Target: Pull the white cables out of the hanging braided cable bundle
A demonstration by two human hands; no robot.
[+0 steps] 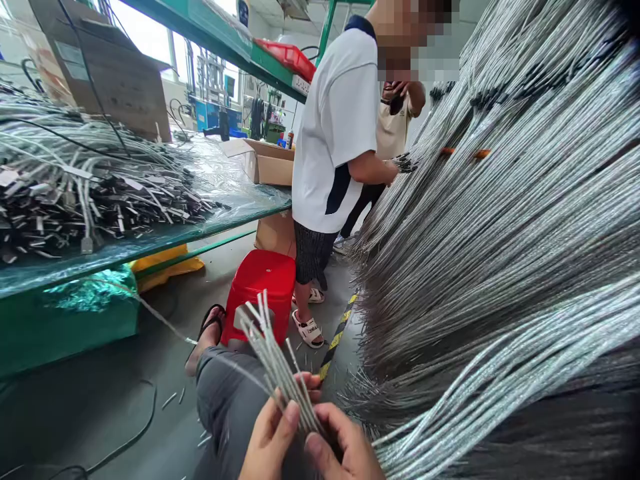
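Both hands met low in front of the body. The left hand [270,443] curled its fingers [306,381] closed, thumb up. The right hand [345,450] pinched shut beside it, touching.

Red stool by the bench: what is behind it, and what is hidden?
Behind the red stool stand a cardboard box and a co-worker's sandalled feet. The fanned cable bunch, held in both hands, covers the stool's lower front edge.

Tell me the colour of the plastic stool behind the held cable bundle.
Red. The stool shows clearly in the head view, beyond the cable bundle.
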